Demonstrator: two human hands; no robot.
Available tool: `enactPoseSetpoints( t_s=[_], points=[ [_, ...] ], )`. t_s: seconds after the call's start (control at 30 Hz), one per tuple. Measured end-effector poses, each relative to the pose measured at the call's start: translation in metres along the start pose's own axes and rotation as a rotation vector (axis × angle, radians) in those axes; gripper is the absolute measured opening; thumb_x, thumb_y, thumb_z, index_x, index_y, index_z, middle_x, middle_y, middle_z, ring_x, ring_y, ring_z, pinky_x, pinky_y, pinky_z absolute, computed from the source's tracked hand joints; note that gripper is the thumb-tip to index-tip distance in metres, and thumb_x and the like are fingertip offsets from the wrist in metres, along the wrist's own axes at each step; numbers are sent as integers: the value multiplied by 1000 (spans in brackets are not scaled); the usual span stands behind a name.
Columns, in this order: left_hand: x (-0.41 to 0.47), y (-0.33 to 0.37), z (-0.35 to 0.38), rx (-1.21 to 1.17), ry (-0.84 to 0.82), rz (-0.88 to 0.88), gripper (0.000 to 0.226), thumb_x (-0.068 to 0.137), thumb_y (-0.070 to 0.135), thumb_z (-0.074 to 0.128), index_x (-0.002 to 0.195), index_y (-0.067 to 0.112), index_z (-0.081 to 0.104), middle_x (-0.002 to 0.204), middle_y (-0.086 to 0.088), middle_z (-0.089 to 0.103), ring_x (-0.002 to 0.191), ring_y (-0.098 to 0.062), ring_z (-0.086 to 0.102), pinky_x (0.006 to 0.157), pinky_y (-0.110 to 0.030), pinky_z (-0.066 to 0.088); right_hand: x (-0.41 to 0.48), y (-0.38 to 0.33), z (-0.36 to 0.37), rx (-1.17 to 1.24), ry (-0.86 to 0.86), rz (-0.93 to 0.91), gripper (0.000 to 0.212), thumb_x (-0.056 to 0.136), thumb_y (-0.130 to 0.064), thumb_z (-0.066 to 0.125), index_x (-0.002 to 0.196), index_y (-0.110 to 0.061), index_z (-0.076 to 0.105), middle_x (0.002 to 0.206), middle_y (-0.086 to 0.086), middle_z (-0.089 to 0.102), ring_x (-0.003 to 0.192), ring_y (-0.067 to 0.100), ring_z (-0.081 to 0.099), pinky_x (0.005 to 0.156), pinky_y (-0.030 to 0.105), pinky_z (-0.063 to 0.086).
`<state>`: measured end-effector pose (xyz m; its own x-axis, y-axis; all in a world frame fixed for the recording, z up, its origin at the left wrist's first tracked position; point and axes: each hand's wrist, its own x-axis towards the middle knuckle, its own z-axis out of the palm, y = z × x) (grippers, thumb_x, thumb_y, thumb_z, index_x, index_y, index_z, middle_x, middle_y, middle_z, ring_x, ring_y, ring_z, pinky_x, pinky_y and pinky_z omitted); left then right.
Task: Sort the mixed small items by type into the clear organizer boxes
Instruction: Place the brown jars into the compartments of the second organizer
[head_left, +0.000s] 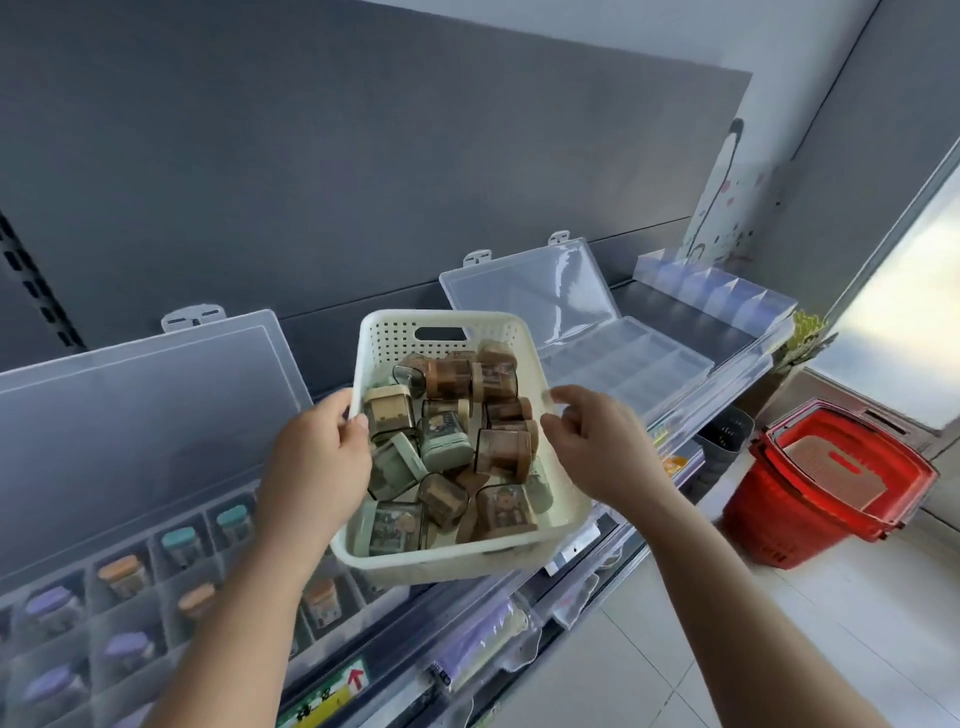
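Note:
A cream perforated basket (563, 499) is held above the shelf, full of several small jars (457, 441) with brown, green and cream lids. My left hand (317, 457) grips its left rim, thumb inside. My right hand (597, 441) sits at the right rim with fingers curled; whether it holds the rim is unclear. A clear organizer box (156, 571) at lower left has its lid up, and its compartments hold jars with purple, orange and teal lids. A second clear organizer box (623, 364) at right stands open with bare compartments.
Both boxes rest on a grey store shelf (685, 317) with a dark back panel. A clear divider tray (717, 291) stands at the far right of the shelf. A red shopping basket (831, 483) sits on the tiled floor at right. Packaged goods hang below the shelf edge.

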<state>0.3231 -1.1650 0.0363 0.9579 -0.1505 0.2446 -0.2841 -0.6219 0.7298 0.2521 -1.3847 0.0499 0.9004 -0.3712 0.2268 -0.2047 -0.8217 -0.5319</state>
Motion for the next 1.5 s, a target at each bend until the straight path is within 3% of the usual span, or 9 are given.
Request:
enactPoseSetpoints(
  t_s=[0.47, 0.6, 0.73, 0.9, 1.07, 1.17, 1.27, 1.4, 1.5],
  points=[
    [7, 17, 72, 210, 255, -349, 34, 99, 21, 45, 132, 16, 53, 87, 1, 65, 51, -18, 51, 47, -27, 37, 111, 58, 29, 80, -339, -338, 25, 93, -20, 48, 111, -8, 59, 71, 2, 62, 70, 21, 59, 64, 35, 51],
    [5, 15, 87, 317, 307, -420, 36, 99, 20, 45, 133, 13, 53, 103, -9, 69, 60, -16, 54, 53, -28, 36, 123, 68, 42, 24, -405, -432, 14, 94, -19, 44, 81, -20, 48, 61, -8, 45, 62, 19, 51, 45, 22, 28],
    [4, 11, 96, 361, 296, -481, 35, 100, 20, 43, 131, 9, 53, 114, -12, 65, 91, -27, 61, 78, -42, 50, 131, 74, 55, -6, -453, -475, 14, 95, -20, 42, 80, -18, 42, 61, -9, 41, 58, 15, 46, 45, 22, 26],
    [9, 0, 100, 518, 264, -511, 30, 100, 22, 39, 123, 8, 54, 94, -7, 63, 70, -19, 58, 56, -31, 42, 140, 74, 73, 16, -463, -513, 12, 93, -20, 41, 84, -15, 47, 69, -1, 53, 64, 23, 53, 50, 27, 37],
    [15, 0, 97, 616, 236, -549, 22, 100, 21, 41, 100, 6, 56, 72, 2, 49, 59, -13, 47, 47, -25, 27, 146, 70, 75, -51, -442, -559, 12, 95, -25, 41, 96, -16, 49, 74, -2, 53, 65, 21, 53, 45, 24, 30],
    [16, 11, 93, 708, 184, -531, 31, 99, 25, 43, 124, 9, 53, 100, -6, 60, 83, -20, 60, 64, -28, 45, 145, 62, 73, -150, -256, -666, 27, 92, -29, 50, 115, -14, 51, 95, 3, 58, 87, 25, 57, 65, 31, 45],
    [13, 23, 88, 777, 232, -378, 38, 95, 24, 51, 130, 12, 54, 113, -5, 56, 103, -22, 54, 79, -32, 46, 143, 40, 79, -62, -191, -856, 37, 87, -31, 60, 118, -12, 58, 107, 6, 61, 98, 27, 53, 79, 38, 48],
    [8, 28, 82, 827, -6, -249, 37, 91, 41, 52, 127, 30, 58, 120, 12, 56, 114, -13, 43, 96, -36, 32, 137, 10, 100, -102, -575, -993, 40, 93, -32, 51, 129, -15, 52, 125, 6, 56, 118, 27, 43, 100, 40, 39],
    [8, 29, 83, 853, -99, -244, 40, 88, 46, 57, 125, 32, 58, 118, 15, 57, 115, -12, 38, 93, -36, 27, 134, 0, 111, -229, -719, -1007, 43, 94, -31, 49, 132, -11, 47, 130, 10, 50, 120, 30, 39, 103, 42, 36]
  ],
)
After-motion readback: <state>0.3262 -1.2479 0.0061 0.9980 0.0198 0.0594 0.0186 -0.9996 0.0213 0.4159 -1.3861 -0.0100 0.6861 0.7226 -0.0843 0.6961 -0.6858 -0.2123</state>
